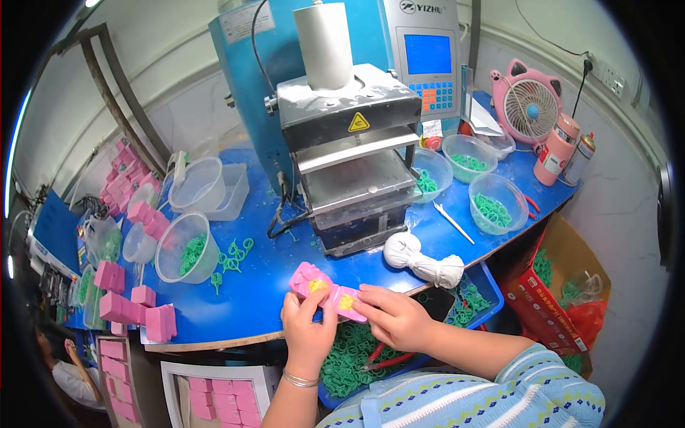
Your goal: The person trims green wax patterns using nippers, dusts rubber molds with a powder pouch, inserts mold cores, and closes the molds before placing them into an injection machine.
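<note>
A pink rubber mold point(308, 274) lies opened out in two blocks between my hands, over the table's front edge. Yellow patches point(347, 302) show on its inner faces. My left hand point(307, 332) grips the left block, thumb across its face. The fingers of my right hand point(396, 317) are closed on the right block's outer end. Below my hands, a blue tray point(491, 285) holds many small green ring-shaped pieces point(349, 360). Red-handled pliers point(392, 361) lie on those pieces, partly hidden by my right arm.
A blue machine with a press plate point(364, 178) stands ahead. A white cloth bundle point(424, 262) lies before it. Clear bowls point(499, 227) of green pieces stand right, another bowl point(165, 250) left. Pink blocks point(123, 308) are stacked left; a red carton point(546, 307) is right. Another person point(75, 374) sits far left.
</note>
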The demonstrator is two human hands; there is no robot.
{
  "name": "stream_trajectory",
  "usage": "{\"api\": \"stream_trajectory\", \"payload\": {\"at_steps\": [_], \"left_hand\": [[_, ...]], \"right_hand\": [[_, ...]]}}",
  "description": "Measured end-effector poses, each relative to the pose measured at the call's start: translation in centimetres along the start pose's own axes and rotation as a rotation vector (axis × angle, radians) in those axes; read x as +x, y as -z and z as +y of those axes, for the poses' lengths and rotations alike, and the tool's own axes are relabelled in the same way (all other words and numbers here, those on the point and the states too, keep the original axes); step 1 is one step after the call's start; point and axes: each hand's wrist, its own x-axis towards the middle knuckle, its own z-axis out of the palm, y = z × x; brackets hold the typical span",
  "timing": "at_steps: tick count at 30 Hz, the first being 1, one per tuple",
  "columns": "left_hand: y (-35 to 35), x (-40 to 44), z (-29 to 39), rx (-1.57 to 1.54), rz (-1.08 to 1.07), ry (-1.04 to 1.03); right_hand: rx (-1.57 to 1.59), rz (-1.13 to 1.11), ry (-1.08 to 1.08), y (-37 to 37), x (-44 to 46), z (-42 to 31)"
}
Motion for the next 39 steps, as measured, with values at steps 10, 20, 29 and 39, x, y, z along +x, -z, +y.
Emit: {"api": "stream_trajectory", "payload": {"at_steps": [10, 20, 29, 39], "left_hand": [[0.5, -0.8, 3.0, 0.133, -0.161, 0.119], [0.5, -1.0, 3.0, 0.123, -0.174, 0.128], [0.4, -1.3, 2.8, 0.139, -0.157, 0.089], [0.3, -1.4, 2.6, 0.100, -0.148, 0.065]], "right_hand": [[-0.137, 0.001, -0.020, 3.2, 0.0, -0.1], [-0.413, 0.056, -0.165, 7.8, 1.6, 1.9], [-0.161, -0.044, 0.141, 4.6, 3.4, -0.8], [-0.110, 0.130, -0.182, 5.3, 2.1, 0.9]]}}
